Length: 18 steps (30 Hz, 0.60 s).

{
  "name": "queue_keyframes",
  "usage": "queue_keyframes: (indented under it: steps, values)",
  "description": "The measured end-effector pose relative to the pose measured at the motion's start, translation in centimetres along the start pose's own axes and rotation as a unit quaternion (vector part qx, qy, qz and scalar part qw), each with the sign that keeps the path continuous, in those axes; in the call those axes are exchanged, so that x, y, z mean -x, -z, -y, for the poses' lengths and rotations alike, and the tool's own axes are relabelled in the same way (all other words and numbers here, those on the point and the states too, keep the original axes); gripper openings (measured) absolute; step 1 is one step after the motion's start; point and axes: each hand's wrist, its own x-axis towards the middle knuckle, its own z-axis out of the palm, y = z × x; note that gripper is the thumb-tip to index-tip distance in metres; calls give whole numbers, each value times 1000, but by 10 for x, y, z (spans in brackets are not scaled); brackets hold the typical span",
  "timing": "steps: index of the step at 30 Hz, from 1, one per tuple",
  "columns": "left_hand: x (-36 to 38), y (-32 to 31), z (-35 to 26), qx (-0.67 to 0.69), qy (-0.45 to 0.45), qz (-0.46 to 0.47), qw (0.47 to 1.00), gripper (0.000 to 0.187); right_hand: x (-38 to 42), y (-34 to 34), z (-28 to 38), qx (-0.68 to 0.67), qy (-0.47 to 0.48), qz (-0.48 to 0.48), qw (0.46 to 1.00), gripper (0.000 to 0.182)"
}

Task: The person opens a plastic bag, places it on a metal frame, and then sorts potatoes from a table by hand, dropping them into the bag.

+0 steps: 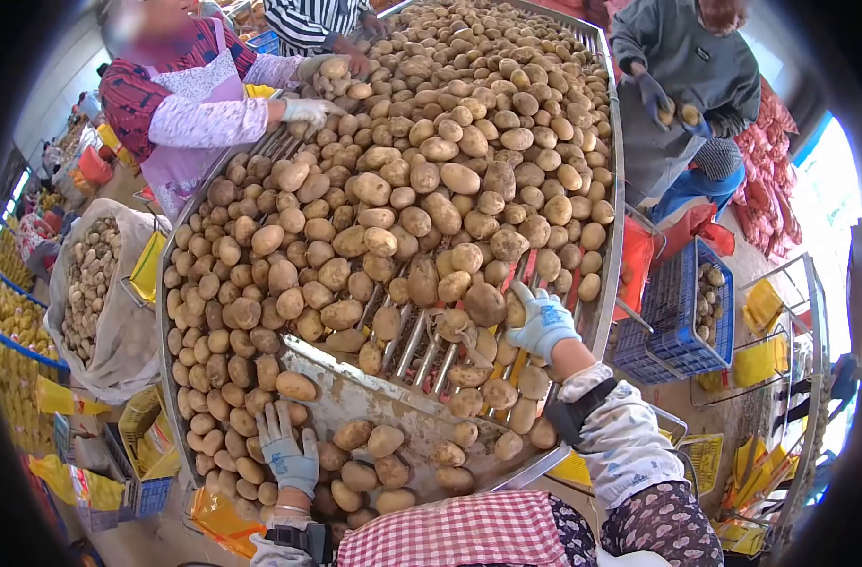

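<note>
Potatoes (459, 178) lie heaped over a large metal-edged sorting table (614, 189) with rollers (422, 348). My left hand (287, 452), in a light blue and grey glove, rests on potatoes at the near left, its fingers spread. On the right, my right hand (543, 323), in the same kind of glove, reaches over potatoes beside the rollers. Its fingers are partly bent against a potato at its left side; whether they grip it is unclear. Between my hands a flat metal plate (341, 383) shows, with several potatoes on its near part.
Three other people stand round the table: one in a purple apron (190, 94) and one in stripes (303, 24) at the left, one in grey (696, 76) holding potatoes at the right. Blue crates (672, 312), a white sack (133, 321) and red net sacks (767, 170) stand around.
</note>
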Motion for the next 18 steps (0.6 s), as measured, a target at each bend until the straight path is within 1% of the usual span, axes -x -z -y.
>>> queue_keyframes:
  steps: [2, 3, 5, 6, 7, 8, 9, 10, 11, 12, 14, 15, 16, 17, 18]
  values:
    - [1, 3, -2, -6, -3, -2, 1000, 63, 4, -5, 18, 7, -55, -20, 998, 90]
    - [0, 4, -3, -9, -1, 3, 1000, 63, 1, -4, 18, 7, -53, -22, 998, 90]
    - [0, 5, -2, -9, 6, 14, 1000, 62, -8, -8, 14, -47, -61, -56, 995, 84]
    - [0, 5, 1, -10, 3, 13, 1000, 62, -21, -26, -2, -50, -62, -58, 995, 84]
    - [0, 4, 2, -8, -3, 8, 1000, 63, -39, -51, -28, -257, 1, -111, 960, 76]
    - [1, 3, 2, -4, -7, 4, 1000, 63, -47, -65, -44, -448, 65, -158, 877, 69]
    - [1, 2, -1, -2, -12, 5, 1000, 63, -32, -49, -41, -653, 124, -121, 737, 56]
    - [2, 2, -3, -17, -21, -36, 999, 63, -5, -40, -41, -831, 83, 21, 550, 55]
    - [-1, 4, -10, -29, -34, -80, 996, 63, 20, -23, -31, -869, 60, 19, 491, 61]
    - [-5, 4, -21, -24, -48, -76, 996, 63, 37, -15, -20, -902, 38, 13, 429, 68]
    - [-11, 13, -65, 22, -176, -55, 983, 64, 47, -25, -16, -949, 19, 25, 313, 70]
    - [-14, 8, -85, 41, -247, -22, 968, 65, 51, -34, -20, -947, 95, 67, 299, 69]
    - [-18, 1, -101, 57, -314, 12, 948, 66, 60, -35, -19, -947, 94, 65, 299, 69]
    - [-23, -3, -116, 57, -316, 15, 947, 66, 71, -33, -18, -950, 112, 89, 277, 70]
    - [-28, -7, -129, 24, -348, 53, 936, 67, 79, -34, -18, -952, 130, 110, 254, 70]
